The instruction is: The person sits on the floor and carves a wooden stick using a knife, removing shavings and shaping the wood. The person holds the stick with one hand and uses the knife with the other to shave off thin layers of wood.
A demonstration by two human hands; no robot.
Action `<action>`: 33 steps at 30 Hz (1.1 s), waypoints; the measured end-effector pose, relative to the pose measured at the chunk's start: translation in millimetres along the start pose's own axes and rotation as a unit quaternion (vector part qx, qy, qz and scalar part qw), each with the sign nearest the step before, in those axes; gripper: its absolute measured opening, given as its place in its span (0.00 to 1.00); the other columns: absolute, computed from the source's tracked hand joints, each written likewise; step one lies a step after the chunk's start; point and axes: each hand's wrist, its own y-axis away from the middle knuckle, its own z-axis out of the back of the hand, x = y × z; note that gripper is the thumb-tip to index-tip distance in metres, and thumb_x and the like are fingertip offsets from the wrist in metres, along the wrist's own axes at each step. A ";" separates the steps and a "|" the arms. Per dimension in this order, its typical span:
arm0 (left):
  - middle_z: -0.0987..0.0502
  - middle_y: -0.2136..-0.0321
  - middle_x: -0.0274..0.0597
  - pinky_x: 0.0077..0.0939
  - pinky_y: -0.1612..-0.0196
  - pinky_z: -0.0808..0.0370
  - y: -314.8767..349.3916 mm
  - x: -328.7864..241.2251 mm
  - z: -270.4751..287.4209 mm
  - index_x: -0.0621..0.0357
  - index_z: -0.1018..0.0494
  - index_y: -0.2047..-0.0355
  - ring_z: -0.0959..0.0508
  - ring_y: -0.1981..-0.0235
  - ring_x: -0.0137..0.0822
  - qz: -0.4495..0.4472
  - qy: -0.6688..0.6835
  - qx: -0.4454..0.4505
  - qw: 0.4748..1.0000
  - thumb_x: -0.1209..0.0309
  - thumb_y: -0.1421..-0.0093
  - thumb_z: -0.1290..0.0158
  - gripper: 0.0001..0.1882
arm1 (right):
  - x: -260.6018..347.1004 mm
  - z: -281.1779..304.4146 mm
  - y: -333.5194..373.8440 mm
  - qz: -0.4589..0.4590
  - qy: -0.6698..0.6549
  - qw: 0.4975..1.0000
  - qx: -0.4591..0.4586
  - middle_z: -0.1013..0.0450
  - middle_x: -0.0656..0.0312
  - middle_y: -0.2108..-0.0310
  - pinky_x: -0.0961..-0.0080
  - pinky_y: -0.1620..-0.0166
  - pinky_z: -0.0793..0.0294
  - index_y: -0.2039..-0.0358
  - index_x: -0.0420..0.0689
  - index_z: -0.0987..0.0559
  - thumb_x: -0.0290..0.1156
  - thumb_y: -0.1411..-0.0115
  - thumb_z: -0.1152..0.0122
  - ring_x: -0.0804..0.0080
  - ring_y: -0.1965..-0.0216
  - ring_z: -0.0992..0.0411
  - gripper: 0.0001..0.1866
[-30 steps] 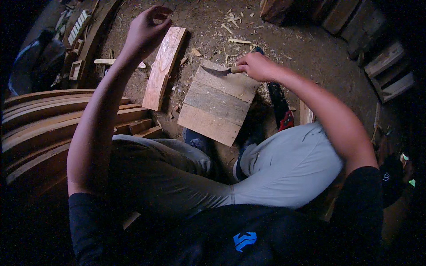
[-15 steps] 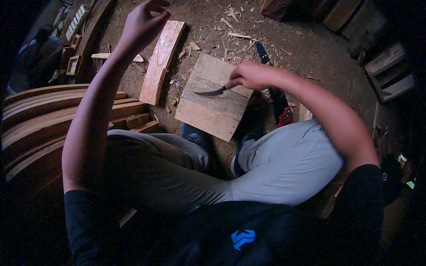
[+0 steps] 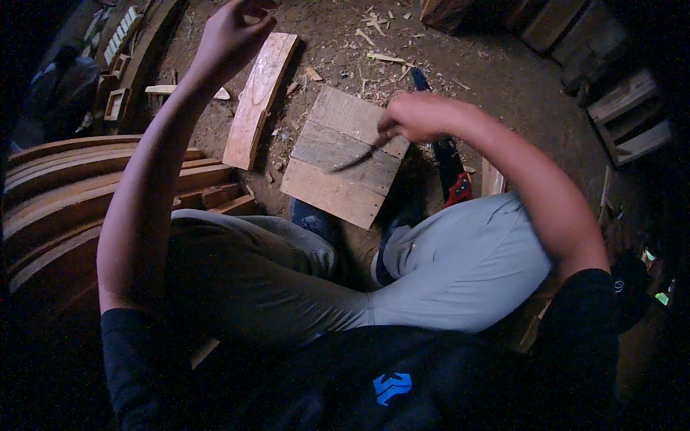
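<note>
My right hand (image 3: pixel 417 116) is closed around the handle of a knife. Its dark, slightly curved blade (image 3: pixel 353 161) points toward the lower left over a square wooden stool top (image 3: pixel 334 188) made of several planks. Motion blurs the blade, and I cannot tell whether it touches the wood. At the upper edge my left hand (image 3: pixel 241 25) is raised, its fingers loosely bent and a gap between thumb and fingers. Nothing shows in it, though the frame edge cuts off part of the fingers. Close by it lies a reddish plank (image 3: pixel 260 104).
Beside the right knee a saw (image 3: pixel 449 167) with a red-and-black handle lies on the ground. Curved stacked timber (image 3: pixel 72 179) fills the left side. Wood shavings (image 3: pixel 377 57) litter the dirt floor ahead. A wooden frame (image 3: pixel 632 122) stands at the far right.
The knife blade has swung and its tip has shifted right and toward me over the planks. My right hand has turned slightly and moved a little right. The left hand has barely moved.
</note>
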 end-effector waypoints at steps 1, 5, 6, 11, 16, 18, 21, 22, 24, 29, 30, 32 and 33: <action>0.24 0.69 0.45 0.28 0.65 0.26 0.5 -0.3 0.0 0.60 0.25 0.63 0.23 0.68 0.36 -0.005 0.000 -0.001 1.000 0.72 0.50 0.45 0.12 | -0.3 -0.8 0.4 -0.021 0.009 1.000 0.022 0.23 0.52 0.63 0.58 0.57 0.27 0.57 0.48 0.21 0.31 0.43 0.44 0.51 0.59 0.25 0.13; 0.24 0.68 0.45 0.28 0.65 0.26 0.8 4.6 5.2 0.60 0.25 0.63 0.23 0.68 0.37 -0.046 0.004 -0.018 0.999 0.73 0.50 0.45 0.12 | -23.7 9.2 2.1 -0.062 -0.017 0.998 -0.007 0.23 0.50 0.63 0.59 0.58 0.27 0.59 0.46 0.20 0.32 0.42 0.44 0.48 0.60 0.26 0.12; 0.24 0.68 0.45 0.28 0.65 0.26 -1.1 3.3 1.5 0.61 0.25 0.63 0.23 0.68 0.37 -0.042 0.002 -0.012 0.999 0.73 0.50 0.45 0.12 | -40.6 13.1 3.5 -0.085 -0.011 0.995 -0.049 0.24 0.49 0.63 0.59 0.58 0.27 0.59 0.45 0.20 0.33 0.42 0.45 0.48 0.60 0.26 0.12; 0.24 0.67 0.45 0.30 0.60 0.26 5.0 -12.7 5.6 0.59 0.27 0.59 0.24 0.66 0.38 0.030 0.047 0.007 0.998 0.72 0.49 0.44 0.15 | -52.9 38.8 20.5 -0.147 0.032 0.955 -0.255 0.25 0.48 0.63 0.58 0.58 0.28 0.58 0.45 0.21 0.35 0.40 0.47 0.47 0.59 0.27 0.13; 0.22 0.70 0.38 0.23 0.73 0.28 -0.4 7.0 2.9 0.53 0.26 0.55 0.26 0.76 0.28 0.013 -0.020 0.018 1.000 0.67 0.39 0.49 0.13 | -55.8 34.1 18.7 -0.106 -0.070 0.950 -0.284 0.24 0.49 0.65 0.61 0.58 0.28 0.57 0.44 0.22 0.35 0.39 0.48 0.51 0.60 0.26 0.13; 0.20 0.73 0.47 0.30 0.68 0.23 -3.9 9.6 -2.0 0.53 0.26 0.55 0.19 0.74 0.38 -0.059 0.008 0.000 0.998 0.70 0.40 0.51 0.13 | -61.1 31.0 15.9 -0.102 -0.111 0.944 -0.295 0.24 0.51 0.67 0.64 0.60 0.28 0.57 0.43 0.22 0.35 0.39 0.48 0.56 0.64 0.25 0.13; 0.21 0.71 0.48 0.27 0.76 0.25 0.1 -9.0 0.8 0.53 0.30 0.51 0.20 0.78 0.35 0.095 0.094 0.042 0.990 0.71 0.39 0.52 0.15 | -67.2 34.5 17.4 -0.106 -0.225 0.930 -0.271 0.25 0.60 0.72 0.70 0.64 0.28 0.55 0.42 0.23 0.35 0.38 0.48 0.69 0.70 0.27 0.14; 0.22 0.65 0.48 0.24 0.81 0.27 3.3 -4.0 -1.6 0.53 0.34 0.48 0.21 0.81 0.33 0.049 0.106 0.020 0.993 0.72 0.39 0.50 0.18 | -60.9 38.0 17.5 -0.119 -0.279 0.919 -0.252 0.25 0.62 0.72 0.70 0.64 0.28 0.55 0.42 0.24 0.35 0.38 0.49 0.71 0.71 0.28 0.15; 0.23 0.59 0.43 0.22 0.85 0.30 4.8 -3.3 -3.9 0.52 0.35 0.47 0.23 0.81 0.29 0.039 0.090 0.029 0.995 0.73 0.39 0.50 0.19 | -61.3 37.5 15.4 -0.122 -0.332 0.906 -0.234 0.27 0.64 0.72 0.70 0.63 0.27 0.52 0.41 0.26 0.34 0.37 0.49 0.70 0.70 0.28 0.15; 0.25 0.55 0.39 0.20 0.78 0.28 -2.3 30.3 -2.9 0.52 0.31 0.50 0.22 0.75 0.28 -0.049 0.017 0.020 0.998 0.70 0.41 0.46 0.18 | -49.6 1.5 2.9 -0.009 -0.186 0.962 -0.198 0.25 0.52 0.63 0.63 0.57 0.28 0.52 0.43 0.26 0.30 0.41 0.46 0.58 0.61 0.26 0.16; 0.25 0.55 0.39 0.20 0.77 0.27 -3.9 34.5 -2.6 0.52 0.30 0.50 0.22 0.74 0.28 -0.065 0.005 0.014 0.998 0.70 0.41 0.46 0.17 | -39.8 2.9 3.4 -0.038 -0.129 0.981 -0.137 0.25 0.51 0.61 0.62 0.56 0.28 0.52 0.44 0.26 0.30 0.41 0.46 0.55 0.59 0.27 0.16; 0.26 0.55 0.38 0.21 0.74 0.26 -4.4 44.4 0.9 0.52 0.29 0.51 0.21 0.72 0.28 -0.070 0.012 0.013 0.997 0.69 0.41 0.45 0.17 | -27.7 -0.4 3.1 -0.074 -0.034 0.993 -0.083 0.26 0.50 0.57 0.58 0.54 0.29 0.50 0.48 0.26 0.31 0.41 0.45 0.48 0.54 0.29 0.17; 0.26 0.55 0.38 0.21 0.74 0.26 -4.3 45.4 2.7 0.52 0.29 0.51 0.21 0.72 0.28 -0.063 0.012 0.009 0.998 0.69 0.41 0.46 0.17 | -27.4 -1.7 0.4 -0.071 -0.049 0.990 -0.109 0.26 0.50 0.58 0.58 0.54 0.29 0.50 0.48 0.26 0.31 0.41 0.45 0.49 0.54 0.29 0.17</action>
